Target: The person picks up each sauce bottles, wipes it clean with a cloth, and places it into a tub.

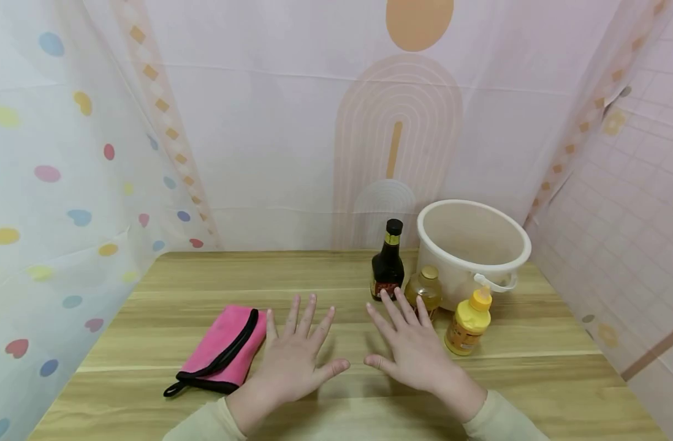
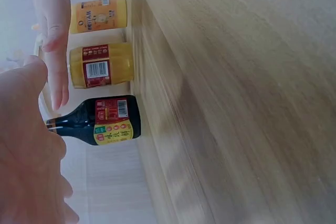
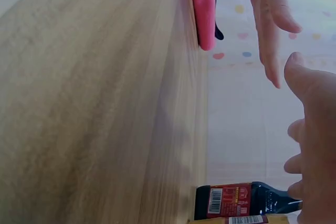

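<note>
Both hands hover above the wooden table with fingers spread and straight, holding nothing. My left hand [image 1: 293,361] is beside a folded pink cloth with black trim [image 1: 226,352], which lies to its left. The right hand [image 1: 414,352] is nearest the bottles and partly covers a honey-coloured bottle with a gold cap [image 1: 426,288]. Behind it stands a dark sauce bottle with a black cap [image 1: 389,263], its labels facing the left wrist view. To the right of that hand, a yellow squeeze bottle [image 1: 467,324] stands upright.
A white bucket [image 1: 447,254] with a handle stands at the back right, close behind the bottles. The wooden table [image 1: 325,275] ends at a patterned curtain [image 1: 270,153] at the back, with more curtain on both sides.
</note>
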Available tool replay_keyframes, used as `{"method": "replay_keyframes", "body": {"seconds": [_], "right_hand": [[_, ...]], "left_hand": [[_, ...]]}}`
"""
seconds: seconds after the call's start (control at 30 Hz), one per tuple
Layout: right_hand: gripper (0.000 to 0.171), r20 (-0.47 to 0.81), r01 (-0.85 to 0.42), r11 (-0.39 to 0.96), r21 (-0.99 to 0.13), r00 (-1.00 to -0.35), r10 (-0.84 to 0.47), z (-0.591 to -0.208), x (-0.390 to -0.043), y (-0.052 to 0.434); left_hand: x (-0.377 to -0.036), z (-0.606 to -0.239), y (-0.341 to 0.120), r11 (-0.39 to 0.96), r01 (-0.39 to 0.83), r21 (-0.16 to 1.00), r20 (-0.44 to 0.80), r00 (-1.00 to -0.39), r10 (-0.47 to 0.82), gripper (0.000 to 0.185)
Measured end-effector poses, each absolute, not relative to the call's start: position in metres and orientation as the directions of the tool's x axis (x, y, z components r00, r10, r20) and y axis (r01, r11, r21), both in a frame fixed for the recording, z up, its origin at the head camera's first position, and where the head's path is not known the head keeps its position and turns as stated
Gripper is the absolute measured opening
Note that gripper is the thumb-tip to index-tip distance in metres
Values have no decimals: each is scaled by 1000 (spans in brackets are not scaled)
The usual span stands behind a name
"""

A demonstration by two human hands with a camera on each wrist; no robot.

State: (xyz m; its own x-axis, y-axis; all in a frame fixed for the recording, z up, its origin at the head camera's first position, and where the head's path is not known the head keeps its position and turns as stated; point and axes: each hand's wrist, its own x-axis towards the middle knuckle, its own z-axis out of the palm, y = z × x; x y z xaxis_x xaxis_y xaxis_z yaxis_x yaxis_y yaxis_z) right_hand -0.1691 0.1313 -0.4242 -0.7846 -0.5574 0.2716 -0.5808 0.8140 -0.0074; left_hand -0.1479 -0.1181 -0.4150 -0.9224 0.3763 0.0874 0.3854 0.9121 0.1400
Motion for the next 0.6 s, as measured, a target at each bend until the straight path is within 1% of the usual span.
{"method": "replay_keyframes", "body": {"seconds": [0.1,0.17,0.33,0.5,0.6], "right_hand": [[87,302,-588,809,-13,-773,-558,-423,-170,133],[87,329,-596,802,-37,-765,-554,-423,-170,134],[81,421,-614,785,-82,-735,-531,-422,-171,137],[74,545,-632,769,-96,-680,-491,-422,-173,142],[70,622,-646,755,-113,-638,-453,-421,-174,147]], "left_hand": [[-147,-415,-119,906,397,143,121,-916,382,86],[-147,-415,-119,903,405,144,150,-911,384,86],[-147,-413,-122,898,411,157,252,-896,366,88],[-147,-413,-125,891,419,173,349,-872,343,86],[-147,-415,-129,882,436,178,417,-846,334,84]]}}
